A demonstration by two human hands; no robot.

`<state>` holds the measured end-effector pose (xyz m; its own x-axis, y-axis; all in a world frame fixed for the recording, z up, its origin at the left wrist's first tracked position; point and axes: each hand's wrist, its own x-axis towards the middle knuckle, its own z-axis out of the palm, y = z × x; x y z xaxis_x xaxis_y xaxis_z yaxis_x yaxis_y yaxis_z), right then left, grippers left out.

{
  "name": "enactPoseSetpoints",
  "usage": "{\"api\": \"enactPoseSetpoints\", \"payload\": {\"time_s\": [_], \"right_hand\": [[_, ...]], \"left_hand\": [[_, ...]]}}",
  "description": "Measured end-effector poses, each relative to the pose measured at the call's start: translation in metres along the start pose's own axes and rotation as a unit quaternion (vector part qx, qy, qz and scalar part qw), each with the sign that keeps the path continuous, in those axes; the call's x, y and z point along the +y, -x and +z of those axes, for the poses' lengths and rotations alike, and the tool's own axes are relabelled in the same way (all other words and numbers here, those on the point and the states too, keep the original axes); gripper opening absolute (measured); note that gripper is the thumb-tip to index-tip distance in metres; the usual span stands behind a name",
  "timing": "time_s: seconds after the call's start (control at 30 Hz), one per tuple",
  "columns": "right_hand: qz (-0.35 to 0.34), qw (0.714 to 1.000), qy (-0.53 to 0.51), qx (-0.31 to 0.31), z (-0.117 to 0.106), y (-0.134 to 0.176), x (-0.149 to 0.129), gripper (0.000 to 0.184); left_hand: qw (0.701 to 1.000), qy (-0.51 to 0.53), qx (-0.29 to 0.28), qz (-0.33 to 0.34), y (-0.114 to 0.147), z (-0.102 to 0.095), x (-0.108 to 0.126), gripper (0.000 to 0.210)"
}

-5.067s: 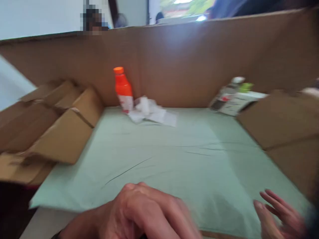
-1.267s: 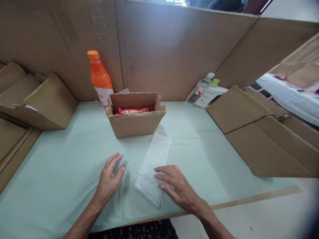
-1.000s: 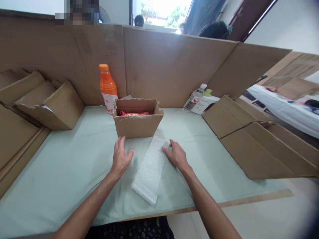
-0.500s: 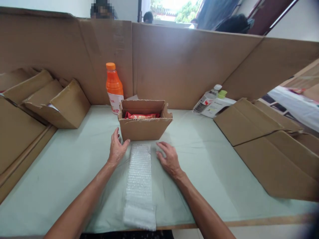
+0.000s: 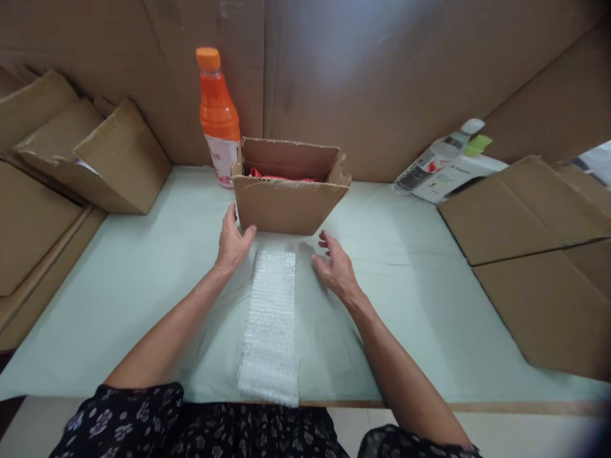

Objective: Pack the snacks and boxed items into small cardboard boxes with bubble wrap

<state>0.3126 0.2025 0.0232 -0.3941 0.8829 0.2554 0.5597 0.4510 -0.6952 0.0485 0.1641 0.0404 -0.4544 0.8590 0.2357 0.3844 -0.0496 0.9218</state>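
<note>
An open-topped cardboard box (image 5: 289,207) stands at the back middle of the table, with a red packet (image 5: 281,176) partly showing inside. My left hand (image 5: 235,240) is at the box's lower left corner, fingers apart; whether it touches the cardboard I cannot tell. Near the lower right corner, my right hand (image 5: 335,262) has its fingers spread and holds nothing. Between my forearms a long strip of bubble wrap (image 5: 271,312) lies flat, its near end reaching the table's front edge.
Behind the box's left side stands an orange bottle (image 5: 219,121). Cardboard boxes line the left (image 5: 128,159) and right (image 5: 496,216) sides. A clear bottle (image 5: 436,159) leans by a white carton (image 5: 429,186) at the back right. A tall cardboard wall (image 5: 363,83) closes off the back.
The view has tilted down, so the room beyond the cardboard wall is gone and my sleeves show. My right hand's fingers have spread more. Both hands remain beside the box.
</note>
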Motion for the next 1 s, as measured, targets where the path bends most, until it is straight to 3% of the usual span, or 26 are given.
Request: {"api": "enactPoseSetpoints", "payload": {"time_s": [0.1, 0.2, 0.3, 0.4, 0.47, 0.57, 0.67, 0.8, 0.9, 1.0], "right_hand": [[-0.119, 0.986, 0.067, -0.094, 0.008, 0.04, -0.028, 0.046], [-0.196, 0.954, 0.14, -0.179, 0.025, 0.06, -0.055, 0.04], [-0.209, 0.939, 0.204, -0.183, 0.038, 0.061, -0.065, 0.037], [-0.218, 0.932, 0.234, -0.169, 0.042, 0.056, -0.062, 0.036], [-0.219, 0.93, 0.245, -0.165, 0.042, 0.052, -0.058, 0.036], [-0.201, 0.932, 0.245, -0.174, 0.044, 0.044, -0.057, 0.036], [-0.175, 0.941, 0.219, -0.19, 0.04, 0.041, -0.062, 0.037], [-0.134, 0.971, 0.118, -0.158, 0.017, 0.063, -0.068, 0.036], [-0.103, 0.989, 0.019, -0.102, -0.002, 0.101, -0.073, 0.032], [-0.089, 0.995, -0.012, -0.029, -0.008, 0.144, -0.083, 0.029]], "left_hand": [[0.983, -0.13, -0.104, 0.082, 0.064, -0.028, 0.015, 0.048], [0.926, -0.222, -0.244, 0.184, 0.136, -0.049, 0.026, 0.032], [0.882, -0.258, -0.342, 0.197, 0.186, -0.058, 0.032, 0.025], [0.874, -0.259, -0.365, 0.19, 0.211, -0.068, 0.039, 0.02], [0.882, -0.217, -0.37, 0.195, 0.222, -0.079, 0.047, 0.027], [0.878, -0.111, -0.427, 0.184, 0.232, -0.097, 0.061, 0.031], [0.883, -0.104, -0.444, 0.108, 0.232, -0.105, 0.066, 0.023], [0.909, -0.127, -0.398, 0.002, 0.215, -0.098, 0.063, 0.014], [0.919, -0.151, -0.365, 0.01, 0.196, -0.085, 0.057, 0.014], [0.921, -0.205, -0.328, 0.042, 0.178, -0.068, 0.044, 0.037]]}}
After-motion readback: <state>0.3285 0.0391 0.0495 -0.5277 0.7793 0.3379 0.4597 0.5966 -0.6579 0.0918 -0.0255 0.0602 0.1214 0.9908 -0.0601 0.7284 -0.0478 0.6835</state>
